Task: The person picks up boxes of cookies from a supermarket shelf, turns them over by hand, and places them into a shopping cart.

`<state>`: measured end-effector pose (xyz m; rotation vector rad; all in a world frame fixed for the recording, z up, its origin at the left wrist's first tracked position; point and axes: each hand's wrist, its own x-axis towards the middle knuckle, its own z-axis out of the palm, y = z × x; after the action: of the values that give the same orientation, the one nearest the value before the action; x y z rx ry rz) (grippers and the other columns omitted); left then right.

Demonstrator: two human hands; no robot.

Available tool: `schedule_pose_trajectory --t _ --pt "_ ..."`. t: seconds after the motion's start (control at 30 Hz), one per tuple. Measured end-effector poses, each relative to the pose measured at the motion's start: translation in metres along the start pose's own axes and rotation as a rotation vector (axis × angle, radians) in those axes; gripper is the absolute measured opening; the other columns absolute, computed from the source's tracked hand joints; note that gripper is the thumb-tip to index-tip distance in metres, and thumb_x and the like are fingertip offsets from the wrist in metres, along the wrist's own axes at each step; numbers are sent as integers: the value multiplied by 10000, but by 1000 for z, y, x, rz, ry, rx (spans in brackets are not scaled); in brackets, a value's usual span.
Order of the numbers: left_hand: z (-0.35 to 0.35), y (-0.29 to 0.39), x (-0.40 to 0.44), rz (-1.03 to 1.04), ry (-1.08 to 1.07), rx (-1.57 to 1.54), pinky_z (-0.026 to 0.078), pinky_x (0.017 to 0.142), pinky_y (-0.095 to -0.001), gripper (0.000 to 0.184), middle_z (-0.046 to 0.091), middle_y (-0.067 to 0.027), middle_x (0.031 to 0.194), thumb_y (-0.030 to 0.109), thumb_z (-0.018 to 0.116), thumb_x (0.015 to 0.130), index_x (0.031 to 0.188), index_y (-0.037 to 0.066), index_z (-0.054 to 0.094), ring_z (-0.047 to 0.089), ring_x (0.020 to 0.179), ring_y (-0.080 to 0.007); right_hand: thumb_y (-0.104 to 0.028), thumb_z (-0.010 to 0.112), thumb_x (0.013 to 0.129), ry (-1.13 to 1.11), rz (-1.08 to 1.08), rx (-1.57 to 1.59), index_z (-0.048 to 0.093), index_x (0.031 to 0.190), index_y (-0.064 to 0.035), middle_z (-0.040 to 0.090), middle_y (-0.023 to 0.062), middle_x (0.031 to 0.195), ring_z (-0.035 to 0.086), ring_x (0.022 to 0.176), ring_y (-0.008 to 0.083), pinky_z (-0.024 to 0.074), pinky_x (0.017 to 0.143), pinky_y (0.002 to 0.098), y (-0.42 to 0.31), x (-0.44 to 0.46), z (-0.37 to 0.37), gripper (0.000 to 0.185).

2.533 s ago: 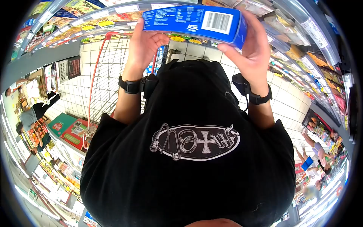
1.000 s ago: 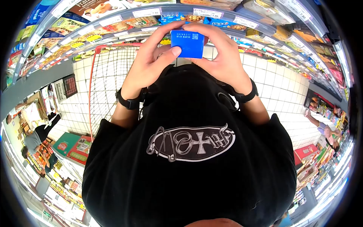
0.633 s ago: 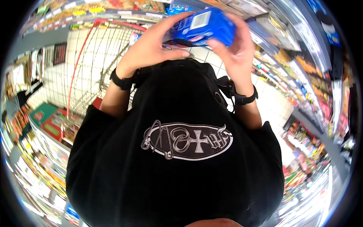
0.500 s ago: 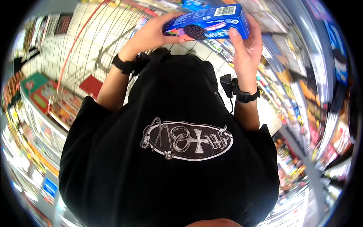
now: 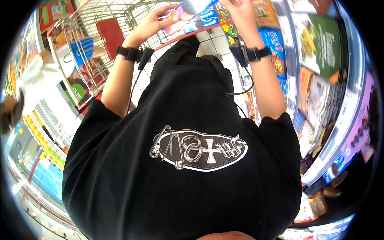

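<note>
My left hand (image 5: 154, 24) is closed on the left end of a blue and pink cookie box (image 5: 193, 8), its thumb on the pink part. The top of the view cuts off part of this box, and its print is blurred. At the box's right corner is my right hand (image 5: 240, 14), fingers bent against it and partly outside the view. Each wrist wears a black strap with a small black device and a cable. Below the held box, more blue packaging (image 5: 208, 18) shows; where it rests I cannot tell.
A wire shopping cart (image 5: 114, 16) with a red panel (image 5: 111, 38) stands front left. Along the right runs a shelf (image 5: 294, 60) with blue snack bags (image 5: 273, 48) and a green package (image 5: 322, 46). A blurred person in white (image 5: 38, 78) is at far left.
The cookie box and both hands have moved up toward the view's top edge, and the box has tilted. The surroundings have shifted, with the cart and snack bags now closer.
</note>
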<state>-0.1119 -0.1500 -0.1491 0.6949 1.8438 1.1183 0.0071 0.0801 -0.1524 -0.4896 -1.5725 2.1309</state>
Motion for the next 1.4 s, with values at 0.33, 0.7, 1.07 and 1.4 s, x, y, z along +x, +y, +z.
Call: schedule_pose_trajectory --t 0.33,0.7,1.07,1.4 --pt "-24 -130 95 -346 9 -986 506 843 -349 510 553 -66 1178 175 625 883 1326 83 390 560 1033 -166 -130 693 835 -614 329 -420 403 1369 -78 575 123 1157 576 1036 187 476 848 290 146 86 62 609" --pt "-24 -278 154 -626 422 -1186 485 898 -350 553 543 -84 1160 299 703 843 1291 82 462 556 1025 -192 -150 710 752 -779 489 -863 660 1068 -75 667 92 1046 635 948 184 481 855 307 239 152 -1 329" --pt "70 -351 196 -615 458 -372 443 950 -369 582 581 -229 1200 349 632 858 1309 30 451 563 1120 -344 -348 654 827 -516 224 -1306 658 1029 -105 621 135 1076 595 965 333 464 849 423 331 134 -50 316" --pt "48 -304 197 -858 378 -669 410 970 -359 784 513 -213 1289 305 657 827 1424 8 245 511 1171 -285 -326 669 788 -340 286 -1300 478 1299 -120 340 276 1396 463 1190 442 403 991 444 297 130 -51 584"
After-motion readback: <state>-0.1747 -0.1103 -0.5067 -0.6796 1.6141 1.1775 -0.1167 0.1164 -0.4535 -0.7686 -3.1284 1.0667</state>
